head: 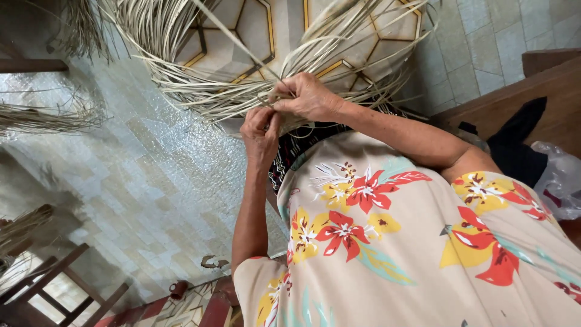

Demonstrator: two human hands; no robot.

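Observation:
A big fan of pale dried reed strips (200, 79) spreads out over the tiled floor in front of me. The strips gather into a knot at my hands. My left hand (260, 130) pinches the strips from below, fingers closed on them. Just above and to the right, my right hand (305, 94) closes on the same bunch, thumb and fingers pressed on a few strands. The two hands touch each other. Below them lies dark patterned cloth (302, 142) on my lap, and my floral shirt (393, 242) fills the lower right.
More loose reed bundles (42, 118) lie at the left edge. A dark wooden frame (54, 284) stands at the bottom left. A wooden bench (532, 91) at the right carries black cloth (517, 142) and a clear plastic bag (560, 181).

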